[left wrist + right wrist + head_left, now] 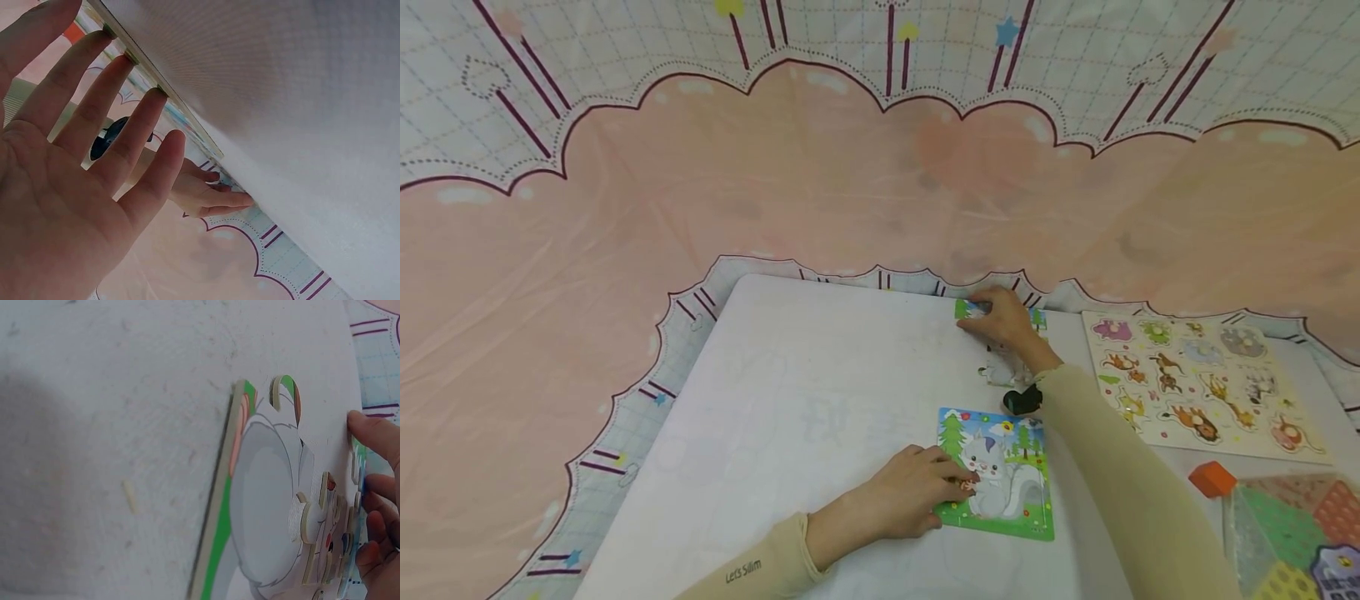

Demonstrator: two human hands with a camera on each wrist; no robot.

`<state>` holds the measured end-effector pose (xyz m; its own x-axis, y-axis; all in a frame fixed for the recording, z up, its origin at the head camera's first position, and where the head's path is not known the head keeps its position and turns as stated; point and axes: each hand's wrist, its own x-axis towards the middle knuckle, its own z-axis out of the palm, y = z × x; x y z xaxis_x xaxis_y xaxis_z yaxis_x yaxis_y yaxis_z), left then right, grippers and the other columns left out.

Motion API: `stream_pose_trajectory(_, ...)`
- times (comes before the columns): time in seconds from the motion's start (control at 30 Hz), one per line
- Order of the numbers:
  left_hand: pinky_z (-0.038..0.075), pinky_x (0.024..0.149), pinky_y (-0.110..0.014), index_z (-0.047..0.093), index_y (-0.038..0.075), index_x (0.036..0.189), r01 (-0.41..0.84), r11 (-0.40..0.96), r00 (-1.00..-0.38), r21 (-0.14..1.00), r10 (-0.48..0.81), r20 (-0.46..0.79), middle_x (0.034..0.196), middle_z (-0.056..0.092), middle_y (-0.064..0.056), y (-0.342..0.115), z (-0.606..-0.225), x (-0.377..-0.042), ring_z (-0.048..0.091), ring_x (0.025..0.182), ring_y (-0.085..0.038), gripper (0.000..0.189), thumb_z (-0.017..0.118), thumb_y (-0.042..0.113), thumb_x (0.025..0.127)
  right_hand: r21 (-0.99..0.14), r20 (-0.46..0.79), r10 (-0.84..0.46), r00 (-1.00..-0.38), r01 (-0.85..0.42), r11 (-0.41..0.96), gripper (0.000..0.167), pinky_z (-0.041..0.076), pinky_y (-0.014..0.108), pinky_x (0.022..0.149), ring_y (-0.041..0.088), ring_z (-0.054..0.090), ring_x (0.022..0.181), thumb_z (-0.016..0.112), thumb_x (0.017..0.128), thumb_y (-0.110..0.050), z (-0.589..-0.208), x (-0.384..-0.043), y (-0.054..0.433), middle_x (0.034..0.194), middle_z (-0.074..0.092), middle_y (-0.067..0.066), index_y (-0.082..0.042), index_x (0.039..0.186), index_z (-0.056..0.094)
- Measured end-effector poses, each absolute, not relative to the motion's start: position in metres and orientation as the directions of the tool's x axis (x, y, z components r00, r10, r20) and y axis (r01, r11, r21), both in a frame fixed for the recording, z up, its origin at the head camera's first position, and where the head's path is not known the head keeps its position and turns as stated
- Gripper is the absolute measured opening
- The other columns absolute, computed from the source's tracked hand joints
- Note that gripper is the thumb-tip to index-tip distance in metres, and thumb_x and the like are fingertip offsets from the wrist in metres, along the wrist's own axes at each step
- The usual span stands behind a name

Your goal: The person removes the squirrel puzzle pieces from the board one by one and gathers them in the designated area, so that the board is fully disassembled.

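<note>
A square jigsaw puzzle (pixel 1015 527) with a grey squirrel on a green and blue scene lies near the front of the white table. My left hand (pixel 910 492) rests over its left side, fingers stretched out, fingertips (pixel 161 92) at the board. At the table's back edge my right hand (pixel 1003 321) pinches a green and blue puzzle piece (pixel 961 310) between thumb and fingers. Under and around that hand is a second, partly joined puzzle, whose grey and white pieces (pixel 262 500) show interlocking edges; much of it is hidden by the hand.
On the right lies an animal peg board (pixel 1150 392). Nearer me are an orange block (pixel 1213 479) and a clear bag (pixel 1277 533) of colourful pieces. A black device (pixel 1022 402) sits at the right wrist. Patterned cloth (pixel 850 183) hangs behind the white table (pixel 775 375).
</note>
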<state>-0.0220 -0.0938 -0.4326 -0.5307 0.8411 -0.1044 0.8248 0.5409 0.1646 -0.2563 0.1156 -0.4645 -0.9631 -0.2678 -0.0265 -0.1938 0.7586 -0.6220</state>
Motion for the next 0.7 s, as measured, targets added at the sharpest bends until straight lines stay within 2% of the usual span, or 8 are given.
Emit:
stream_pose_trajectory(0.3, 0.043, 0.092, -0.029, 0.065, 0.033, 0.13, 0.822, 0.543, -0.53, 0.173, 0.84, -0.117, 0.139, 0.053, 0.019, -0.091, -0.431, -0.021, 0.049, 0.123, -0.01, 0.05, 0.079, 0.033, 0.082, -0.668, -0.015, -0.272, -0.962, -0.193, 0.719, 0.049, 0.047, 0.048, 0.091, 0.033, 0.057, 0.109, 0.077, 0.086, -0.031, -0.457, -0.251, 0.119, 0.125, 0.061, 0.017, -0.001, 0.123, 0.067)
stream_pose_trajectory(0.5, 0.043, 0.095, -0.031, 0.065, 0.033, 0.13, 0.821, 0.542, -0.531, 0.181, 0.84, -0.107, 0.139, 0.054, 0.018, -0.092, -0.433, -0.022, 0.049, 0.123, -0.011, 0.051, 0.08, 0.031, 0.082, -0.689, -0.072, -0.305, -0.95, -0.173, 0.704, 0.044, 0.046, 0.049, 0.092, 0.035, 0.054, 0.115, 0.067, 0.093, -0.029, -0.438, -0.24, 0.12, 0.132, 0.055, 0.018, -0.001, 0.126, 0.064)
stream_pose_trajectory(0.7, 0.043, 0.096, -0.032, 0.065, 0.033, 0.13, 0.818, 0.545, -0.533, 0.184, 0.838, -0.113, 0.139, 0.054, 0.018, -0.092, -0.433, -0.023, 0.049, 0.124, -0.011, 0.051, 0.08, 0.031, 0.082, -0.697, -0.006, -0.422, -0.906, -0.299, 0.652, 0.041, 0.049, 0.051, 0.088, 0.037, 0.058, 0.109, 0.067, 0.094, -0.022, -0.426, -0.217, 0.128, 0.126, 0.057, 0.022, 0.004, 0.124, 0.064)
